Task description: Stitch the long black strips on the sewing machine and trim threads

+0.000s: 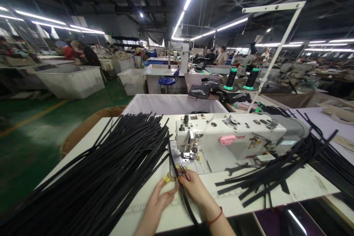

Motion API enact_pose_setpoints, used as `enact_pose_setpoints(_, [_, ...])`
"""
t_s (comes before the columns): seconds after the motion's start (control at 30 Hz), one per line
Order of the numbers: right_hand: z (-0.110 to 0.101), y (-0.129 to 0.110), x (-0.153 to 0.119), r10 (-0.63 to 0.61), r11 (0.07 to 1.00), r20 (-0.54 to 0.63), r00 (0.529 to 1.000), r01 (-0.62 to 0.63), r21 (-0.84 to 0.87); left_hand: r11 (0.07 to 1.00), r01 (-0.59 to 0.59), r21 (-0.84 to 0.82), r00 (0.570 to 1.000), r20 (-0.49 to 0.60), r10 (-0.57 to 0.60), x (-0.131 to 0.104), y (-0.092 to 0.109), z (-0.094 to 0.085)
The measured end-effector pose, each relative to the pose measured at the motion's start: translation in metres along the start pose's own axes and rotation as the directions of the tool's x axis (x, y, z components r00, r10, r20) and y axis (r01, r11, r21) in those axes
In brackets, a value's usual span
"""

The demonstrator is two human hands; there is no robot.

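A single black strap [187,204] runs from beside the needle area down over the table's front edge. My left hand [159,199] is on its left side, with finger and thumb closed on the strap. Small pointed thread snips [184,173] are in my right hand [195,190], which lies against the strap from the right. Their tips point up toward the machine. Just behind both hands stands a white sewing machine [212,136] with a pink piece on its arm. The exact contact of the left fingertips is partly hidden.
A large pile of black straps [118,158] covers the table's left side. More straps [265,177] and a wrench [237,169] lie to the right. Behind the machine are a lined bin [166,103], thread cones [231,78] and a thread stand [279,49]. Other people work farther off.
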State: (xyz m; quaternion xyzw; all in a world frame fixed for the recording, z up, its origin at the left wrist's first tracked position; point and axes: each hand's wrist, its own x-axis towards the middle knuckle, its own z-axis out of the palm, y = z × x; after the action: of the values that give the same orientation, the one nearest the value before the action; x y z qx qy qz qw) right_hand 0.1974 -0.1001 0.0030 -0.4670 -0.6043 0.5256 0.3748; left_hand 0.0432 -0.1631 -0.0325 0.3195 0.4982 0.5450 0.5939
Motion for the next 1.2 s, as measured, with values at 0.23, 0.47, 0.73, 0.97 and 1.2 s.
enact_pose_setpoints(0.23, [-0.002,-0.004,-0.004,-0.058,0.996,-0.033,0.998,0.055,-0.077,0.991,0.132,0.039,0.973,0.186,-0.137,0.029,0.028,0.020])
enact_pose_setpoints(0.47, [-0.021,0.000,-0.005,-0.068,0.946,-0.133,0.989,0.021,-0.323,0.995,0.099,0.012,0.977,0.187,-0.100,0.034,0.034,0.030])
enact_pose_setpoints(0.73, [-0.020,0.003,-0.010,-0.126,0.702,-0.168,0.978,-0.031,-0.712,0.994,0.104,0.015,0.985,0.139,-0.105,0.032,0.032,0.028])
enact_pose_setpoints(0.97, [-0.008,-0.012,0.005,-0.188,0.567,-0.054,0.981,0.064,-0.821,0.994,0.104,0.022,0.985,0.138,-0.107,0.033,0.030,0.027])
enact_pose_setpoints(1.2, [0.000,-0.016,0.009,-0.214,0.527,-0.009,0.977,0.108,-0.843,0.995,0.104,-0.004,0.983,0.152,-0.102,0.035,0.026,0.024])
